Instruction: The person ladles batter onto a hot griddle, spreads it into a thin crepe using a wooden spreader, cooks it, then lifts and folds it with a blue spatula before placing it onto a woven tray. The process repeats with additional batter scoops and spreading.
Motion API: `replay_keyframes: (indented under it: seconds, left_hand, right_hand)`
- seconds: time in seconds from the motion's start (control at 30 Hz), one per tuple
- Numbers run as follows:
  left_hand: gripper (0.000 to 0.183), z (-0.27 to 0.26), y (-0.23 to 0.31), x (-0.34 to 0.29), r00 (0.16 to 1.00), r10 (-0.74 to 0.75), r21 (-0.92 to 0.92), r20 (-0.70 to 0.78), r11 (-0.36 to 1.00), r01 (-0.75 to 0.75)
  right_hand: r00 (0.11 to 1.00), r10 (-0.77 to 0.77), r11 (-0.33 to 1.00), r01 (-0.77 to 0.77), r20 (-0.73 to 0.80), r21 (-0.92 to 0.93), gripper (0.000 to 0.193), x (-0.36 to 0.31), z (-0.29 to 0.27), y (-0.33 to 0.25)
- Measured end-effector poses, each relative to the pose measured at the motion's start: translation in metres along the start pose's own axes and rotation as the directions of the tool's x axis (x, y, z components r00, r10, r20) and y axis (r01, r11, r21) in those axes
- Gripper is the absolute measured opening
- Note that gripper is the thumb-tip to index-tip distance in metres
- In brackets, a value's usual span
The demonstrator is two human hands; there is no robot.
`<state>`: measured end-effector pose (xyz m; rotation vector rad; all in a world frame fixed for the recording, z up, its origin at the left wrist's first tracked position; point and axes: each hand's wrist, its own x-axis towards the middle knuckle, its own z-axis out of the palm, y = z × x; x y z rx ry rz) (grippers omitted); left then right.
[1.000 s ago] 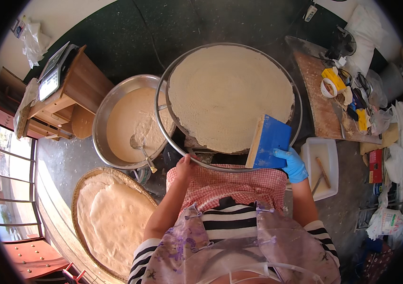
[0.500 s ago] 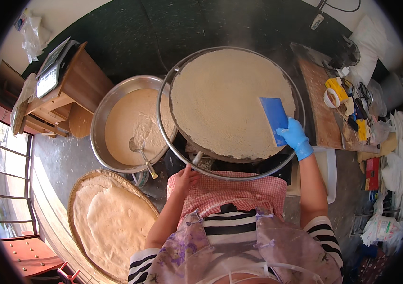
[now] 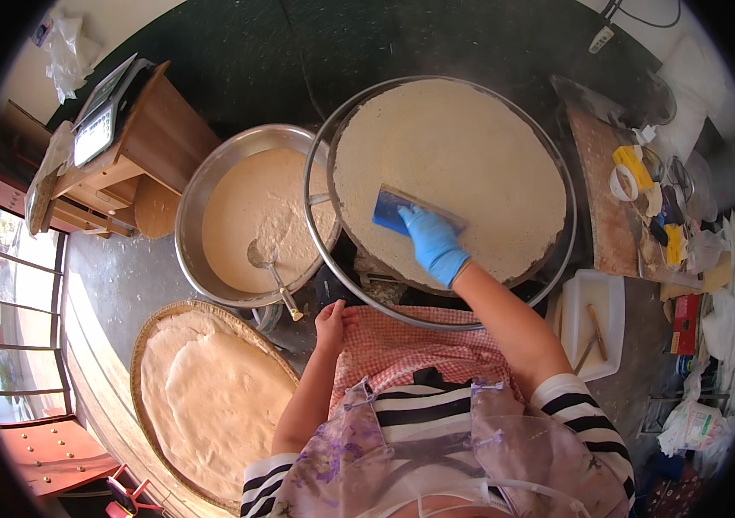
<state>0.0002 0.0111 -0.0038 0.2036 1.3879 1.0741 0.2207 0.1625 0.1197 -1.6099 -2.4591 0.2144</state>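
My right hand, in a blue glove, grips a blue flat scraper. The scraper lies tilted against the thin beige batter layer on a large round griddle. Around the griddle runs a metal ring. My bare left hand is held by the checked apron, below the ring's left side, its fingers curled and nothing visible in them. To the griddle's left stands a metal basin of beige batter, with a ladle resting in it.
A round woven tray of stacked thin flatbreads sits at lower left. At far left is a wooden cabinet with a scale. On the right are a cluttered wooden board and a white plastic tub.
My right hand has swept the scraper leftward across the batter layer and turned it. My left hand has come away from the ring's handle. The whole view has shifted slightly.
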Motion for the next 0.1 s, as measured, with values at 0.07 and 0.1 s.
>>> replay_keyframes:
  seconds: [0.07,0.1]
  left_hand:
    - [0.024,-0.002,-0.002,0.0,1.0,0.015,-0.005,0.006,1.0,-0.015]
    - [0.025,-0.003,-0.002,0.001,1.0,0.018,-0.011,0.009,1.0,-0.018]
  right_hand:
    - [0.977,0.054,0.984,-0.017,0.205,-0.178,0.042,-0.011,0.025,-0.028]
    - [0.973,0.039,0.97,0.018,0.228,-0.243,0.043,-0.023,0.031,-0.034]
